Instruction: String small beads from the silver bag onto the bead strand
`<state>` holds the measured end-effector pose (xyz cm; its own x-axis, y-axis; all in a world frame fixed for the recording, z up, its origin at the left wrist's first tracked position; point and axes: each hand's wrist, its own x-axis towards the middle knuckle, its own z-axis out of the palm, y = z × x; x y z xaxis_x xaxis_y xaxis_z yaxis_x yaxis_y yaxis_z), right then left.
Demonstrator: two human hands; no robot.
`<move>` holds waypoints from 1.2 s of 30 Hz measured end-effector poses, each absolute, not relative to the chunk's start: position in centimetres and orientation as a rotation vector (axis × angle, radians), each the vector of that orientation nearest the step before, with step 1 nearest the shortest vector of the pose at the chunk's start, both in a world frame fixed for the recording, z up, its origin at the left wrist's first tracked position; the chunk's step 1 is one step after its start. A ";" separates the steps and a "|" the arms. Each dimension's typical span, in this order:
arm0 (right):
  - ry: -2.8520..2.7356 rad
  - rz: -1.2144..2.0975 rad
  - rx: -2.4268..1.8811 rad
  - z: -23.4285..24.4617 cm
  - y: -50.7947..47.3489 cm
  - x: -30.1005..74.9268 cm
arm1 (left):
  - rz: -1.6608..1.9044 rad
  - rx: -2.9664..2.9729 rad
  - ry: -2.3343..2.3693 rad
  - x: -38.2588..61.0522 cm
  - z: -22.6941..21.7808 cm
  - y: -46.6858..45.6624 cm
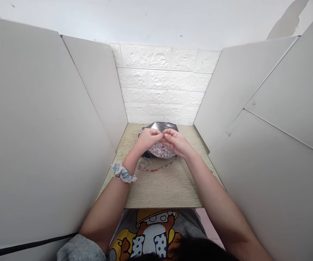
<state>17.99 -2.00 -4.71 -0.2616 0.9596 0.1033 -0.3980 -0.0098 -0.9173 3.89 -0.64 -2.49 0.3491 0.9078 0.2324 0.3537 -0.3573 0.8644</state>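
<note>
My left hand (150, 138) and my right hand (176, 142) meet fingertip to fingertip over a dark shiny bag (160, 126). Each is closed in a pinch; whatever sits between the fingertips is too small to make out. Below them, many small pink, white and red beads (162, 150) lie in the bag's opening. A strand of beads (156, 169) curves across the table in front of the bag, with a loop at its left end. Its right end passes beneath my right hand, where I lose sight of it.
The wooden table (162, 188) is narrow, its front edge close to my body. Grey panels (64, 127) stand along the left, and more grey panels (267, 152) along the right. A white brick-patterned wall (159, 79) closes the back. A blue scrunchie (124, 173) circles my left wrist.
</note>
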 end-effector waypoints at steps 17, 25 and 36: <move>-1.060 1.568 -0.662 -5.0 -1.8 18.0 | 0.957 1.848 1.053 3.8 -2.7 -0.4; -1.069 1.571 -0.672 -5.0 -1.8 18.1 | 0.960 1.868 1.060 3.8 -2.6 -0.4; -1.080 1.563 -0.707 -4.8 -2.0 17.9 | 0.942 1.875 1.082 3.8 -2.6 -0.5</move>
<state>17.90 -1.98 -4.78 -0.2650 0.9600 0.0908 -0.4241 -0.0315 -0.9050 3.81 -0.48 -2.62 0.3682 0.9034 0.2195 0.3420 -0.3512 0.8716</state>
